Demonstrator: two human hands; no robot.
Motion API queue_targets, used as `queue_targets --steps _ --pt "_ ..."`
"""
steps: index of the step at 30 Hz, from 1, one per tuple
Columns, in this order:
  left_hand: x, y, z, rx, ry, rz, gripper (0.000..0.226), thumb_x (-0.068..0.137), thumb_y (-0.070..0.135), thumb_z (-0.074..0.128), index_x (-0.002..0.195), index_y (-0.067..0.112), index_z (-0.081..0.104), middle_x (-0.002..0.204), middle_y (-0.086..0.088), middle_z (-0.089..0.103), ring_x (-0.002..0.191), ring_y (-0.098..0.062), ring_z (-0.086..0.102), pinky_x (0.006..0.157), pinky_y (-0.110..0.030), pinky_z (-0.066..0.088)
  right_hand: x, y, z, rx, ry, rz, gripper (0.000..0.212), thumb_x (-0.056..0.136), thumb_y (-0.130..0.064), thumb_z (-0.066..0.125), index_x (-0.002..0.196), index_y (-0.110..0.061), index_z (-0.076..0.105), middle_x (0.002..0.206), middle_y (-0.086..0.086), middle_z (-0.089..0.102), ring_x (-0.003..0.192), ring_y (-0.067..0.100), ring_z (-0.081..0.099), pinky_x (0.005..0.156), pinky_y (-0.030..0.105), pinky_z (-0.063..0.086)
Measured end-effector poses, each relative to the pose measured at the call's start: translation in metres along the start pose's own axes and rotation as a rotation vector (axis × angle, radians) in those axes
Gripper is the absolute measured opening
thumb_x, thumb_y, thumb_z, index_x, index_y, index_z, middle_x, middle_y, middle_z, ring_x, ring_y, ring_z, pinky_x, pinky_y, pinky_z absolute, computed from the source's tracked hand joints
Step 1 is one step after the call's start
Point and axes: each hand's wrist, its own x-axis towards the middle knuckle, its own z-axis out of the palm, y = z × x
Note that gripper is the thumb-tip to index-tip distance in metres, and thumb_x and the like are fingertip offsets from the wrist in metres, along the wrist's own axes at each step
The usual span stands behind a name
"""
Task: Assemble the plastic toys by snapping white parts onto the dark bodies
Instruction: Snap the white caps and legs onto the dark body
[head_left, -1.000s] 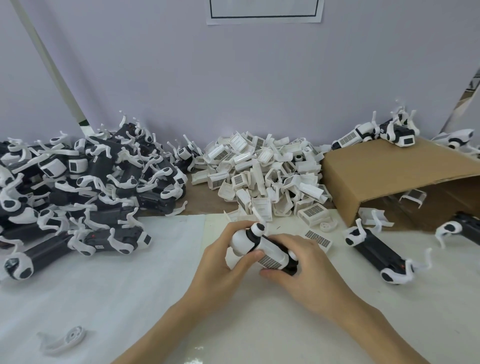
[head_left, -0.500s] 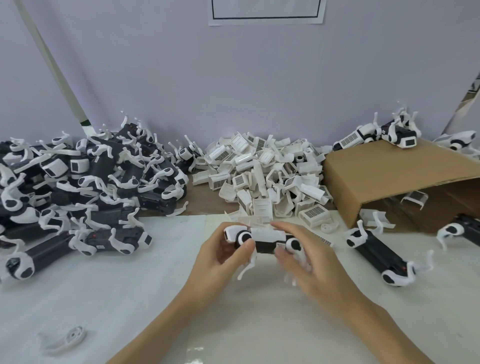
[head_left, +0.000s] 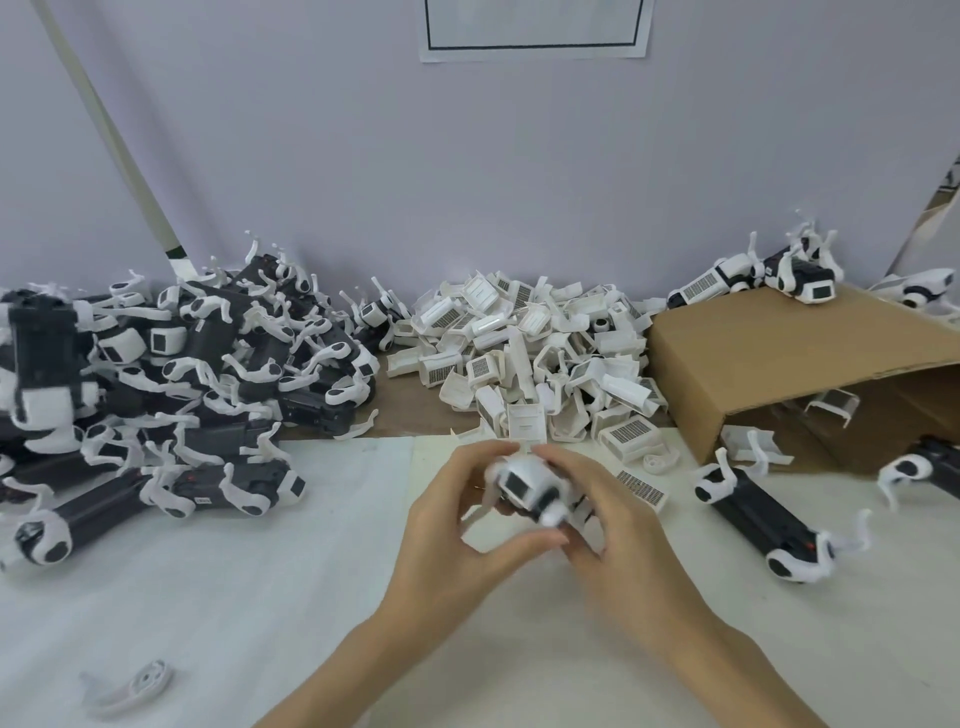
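Note:
Both hands hold one toy (head_left: 527, 488) above the white table sheet, a dark body with white parts on it, its white end with a small dark window turned towards me. My left hand (head_left: 447, 540) grips it from the left and below. My right hand (head_left: 618, 540) covers its right side, so the rest of the body is hidden. The toy is blurred. A heap of loose white parts (head_left: 535, 364) lies just behind the hands. One dark body with white legs (head_left: 758, 517) lies to the right on the sheet.
A big pile of assembled dark-and-white toys (head_left: 171, 384) fills the left side. A brown cardboard box (head_left: 789, 364) lies on its side at the right, with several toys on top and inside. A single white leg piece (head_left: 130, 691) rests near the front left.
The toy has been turned in both hands: it lay crosswise with its side showing, and now its white end faces me. The hands stayed over the same spot.

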Motion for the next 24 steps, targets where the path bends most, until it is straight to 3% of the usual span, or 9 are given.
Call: queue_targets --steps 4,8,11,14,16,18,21,24 --pt "-0.005 0.007 0.007 0.091 0.003 0.134 0.045 0.093 0.048 0.077 0.13 0.025 0.07 0.12 0.01 0.068 0.105 -0.02 0.07 0.09 -0.027 0.055 -0.004 0.012 0.004 0.216 -0.104 0.059 0.074 0.093 0.013 0.059 0.146 -0.039 0.052 0.136 -0.013 0.065 0.129 0.014 0.061 0.105 0.032 0.051" --pt "-0.006 0.01 0.011 0.012 0.071 0.041 0.028 0.088 0.04 0.078 0.11 0.024 0.074 0.106 0.003 0.071 0.099 -0.025 0.072 0.086 -0.032 0.058 -0.002 0.012 0.004 0.178 -0.11 0.029 0.079 0.088 0.013 0.055 0.149 -0.037 0.047 0.143 -0.011 0.059 0.135 0.017 0.057 0.11 0.037 0.048" --pt "-0.004 0.011 0.009 -0.023 0.062 0.0 0.019 0.098 0.038 0.067 0.112 0.027 0.073 0.107 0.001 0.074 0.101 -0.027 0.072 0.087 -0.035 0.058 -0.001 0.011 0.006 0.077 -0.072 0.021 0.082 0.088 0.009 0.061 0.151 -0.04 0.043 0.145 -0.016 0.053 0.139 0.009 0.05 0.111 0.026 0.044" --pt "-0.001 0.012 0.0 -0.023 0.015 -0.08 0.036 0.102 0.048 0.054 0.129 0.029 0.069 0.117 0.012 0.075 0.114 -0.017 0.07 0.094 -0.022 0.052 0.0 0.01 0.002 -0.021 0.037 0.079 0.073 0.093 -0.002 0.072 0.15 -0.038 0.046 0.141 -0.018 0.052 0.134 0.0 0.049 0.109 0.017 0.042" --pt "0.0 0.011 -0.003 0.04 -0.03 -0.13 0.05 0.093 0.059 0.062 0.137 0.036 0.062 0.118 0.021 0.072 0.116 -0.008 0.066 0.095 -0.015 0.048 0.001 0.007 0.001 -0.102 0.107 0.069 0.064 0.089 -0.011 0.079 0.144 -0.033 0.055 0.132 -0.016 0.055 0.123 0.0 0.054 0.1 0.01 0.042" --pt "0.0 0.01 0.0 0.08 -0.012 -0.15 0.048 0.088 0.051 0.078 0.131 0.036 0.063 0.114 0.018 0.073 0.111 -0.008 0.068 0.091 -0.016 0.05 0.001 0.003 0.0 -0.118 0.129 0.056 0.059 0.085 -0.018 0.085 0.138 -0.032 0.061 0.124 -0.014 0.057 0.116 0.002 0.058 0.093 0.01 0.045" --pt "0.005 0.009 -0.004 -0.05 0.068 -0.209 0.025 0.094 0.039 0.075 0.115 0.027 0.07 0.104 0.013 0.078 0.099 -0.006 0.073 0.083 -0.016 0.052 0.003 -0.002 -0.003 0.118 0.017 0.162 0.061 0.083 -0.033 0.087 0.138 -0.036 0.059 0.13 -0.016 0.059 0.125 -0.003 0.056 0.101 0.013 0.042" --pt "0.01 0.003 -0.014 -0.219 0.039 -0.265 0.034 0.097 0.045 0.067 0.116 0.018 0.072 0.103 0.009 0.079 0.099 -0.005 0.073 0.082 -0.012 0.051 0.008 -0.006 -0.009 0.535 -0.135 0.297 0.055 0.088 -0.037 0.074 0.139 -0.027 0.058 0.13 -0.007 0.07 0.124 0.009 0.064 0.098 0.023 0.05"
